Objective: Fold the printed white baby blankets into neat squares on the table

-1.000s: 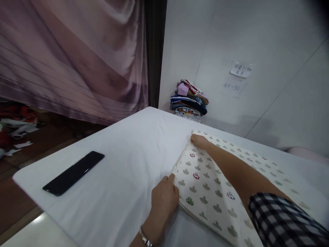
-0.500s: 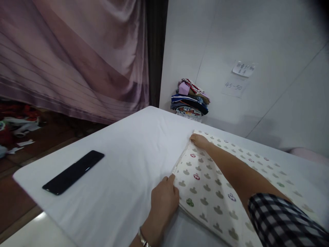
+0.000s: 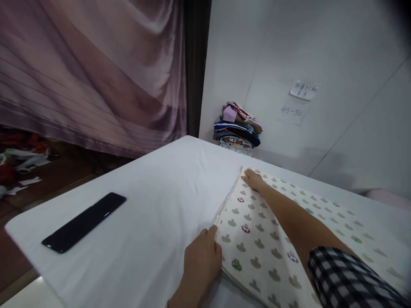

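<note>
A cream cloth (image 3: pixel 257 244) printed with grey, red, green and purple motifs lies folded in layers on the white-covered table (image 3: pixel 154 214). Its near-left corner is pinched by my left hand (image 3: pixel 203 259), thumb on top and the other fingers partly hidden. Farther off, my right hand (image 3: pixel 252 179) rests on the cloth close to its far-left corner, fingers stretched out over the fabric. My right forearm reaches across the cloth.
A long black glossy object (image 3: pixel 85 222) lies at the table's left. Folded clothes (image 3: pixel 237 128) are stacked at the far edge by the wall, which bears handwritten papers (image 3: pixel 303 90). A pink curtain (image 3: pixel 128 77) hangs behind on the left.
My right hand has let go of the far corner and slid slightly right onto the cloth, its fingers now extended. My left hand keeps its hold. The view has shifted a little.
</note>
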`<action>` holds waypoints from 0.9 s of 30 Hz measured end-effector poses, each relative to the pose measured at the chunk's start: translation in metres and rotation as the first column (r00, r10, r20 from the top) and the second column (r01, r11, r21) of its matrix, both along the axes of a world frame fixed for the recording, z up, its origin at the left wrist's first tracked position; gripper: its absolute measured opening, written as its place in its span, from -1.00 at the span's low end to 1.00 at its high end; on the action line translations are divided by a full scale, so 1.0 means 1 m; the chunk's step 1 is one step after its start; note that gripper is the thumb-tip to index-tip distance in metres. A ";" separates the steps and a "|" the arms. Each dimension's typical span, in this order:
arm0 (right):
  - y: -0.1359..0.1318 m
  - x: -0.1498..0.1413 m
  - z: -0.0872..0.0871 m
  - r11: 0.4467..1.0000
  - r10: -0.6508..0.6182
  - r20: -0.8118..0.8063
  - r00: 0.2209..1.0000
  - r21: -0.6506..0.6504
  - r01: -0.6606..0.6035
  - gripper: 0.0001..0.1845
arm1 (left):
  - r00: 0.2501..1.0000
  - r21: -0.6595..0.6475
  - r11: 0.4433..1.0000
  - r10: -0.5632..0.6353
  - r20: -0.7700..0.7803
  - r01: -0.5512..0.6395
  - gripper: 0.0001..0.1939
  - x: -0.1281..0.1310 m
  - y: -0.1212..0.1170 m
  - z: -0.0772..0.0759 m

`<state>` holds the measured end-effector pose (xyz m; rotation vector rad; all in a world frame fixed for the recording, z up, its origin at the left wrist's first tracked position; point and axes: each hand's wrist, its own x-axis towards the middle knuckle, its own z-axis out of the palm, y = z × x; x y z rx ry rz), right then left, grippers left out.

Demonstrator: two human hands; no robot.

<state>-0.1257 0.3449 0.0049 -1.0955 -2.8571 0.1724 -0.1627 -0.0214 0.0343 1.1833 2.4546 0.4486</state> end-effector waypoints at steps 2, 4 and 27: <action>0.001 -0.002 -0.003 1.000 -0.014 0.013 1.000 -0.009 0.014 -0.52 | 1.000 0.002 1.000 0.000 0.005 0.000 -0.57 0.000 0.000 0.000; 0.000 -0.004 -0.004 0.999 -0.029 0.024 0.999 -0.015 0.029 -0.52 | 1.000 0.013 1.000 -0.006 0.006 0.006 -0.56 0.000 0.000 -0.001; -0.021 -0.011 -0.007 0.995 -0.087 0.038 0.995 -0.045 0.089 -0.45 | 1.000 0.004 1.000 0.005 0.012 -0.005 -0.52 0.000 0.000 -0.002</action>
